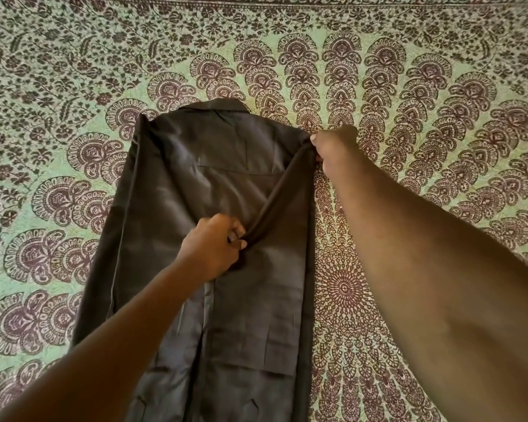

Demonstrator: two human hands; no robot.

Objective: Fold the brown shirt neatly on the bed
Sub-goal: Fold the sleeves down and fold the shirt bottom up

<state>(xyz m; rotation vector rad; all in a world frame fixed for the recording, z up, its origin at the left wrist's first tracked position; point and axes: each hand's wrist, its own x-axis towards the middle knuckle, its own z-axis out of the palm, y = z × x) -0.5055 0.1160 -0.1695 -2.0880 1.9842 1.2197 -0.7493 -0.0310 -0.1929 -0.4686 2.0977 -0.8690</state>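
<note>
Head view: a shirt [177,184] lay flat on a bedspread [409,86], both bare forearms reaching over it.
Shirt: brown, collar at the far end, body running back toward the person and out of the bottom edge; it lay under the left hand and to the left of the right hand.
Sleeve [284,190]: a dark band of cloth stretched taut and slanting between the two hands, lifted across the shirt's right half.
Left hand [214,248]: fingers curled tight, clamped on the near end of the sleeve, knuckles up, over the middle of the shirt.
Right hand [333,144]: fingers closed on the cloth at the shirt's right shoulder, gripping the far end of the sleeve; its fingertips were hidden behind the hand.
Left side of shirt: beyond the left hand's outer side, the edge lay turned inward in a long straight fold.
Bedspread: green with dark red paisley and floral print, showing on every side of both hands; a round medallion sat just below the right forearm.
</note>
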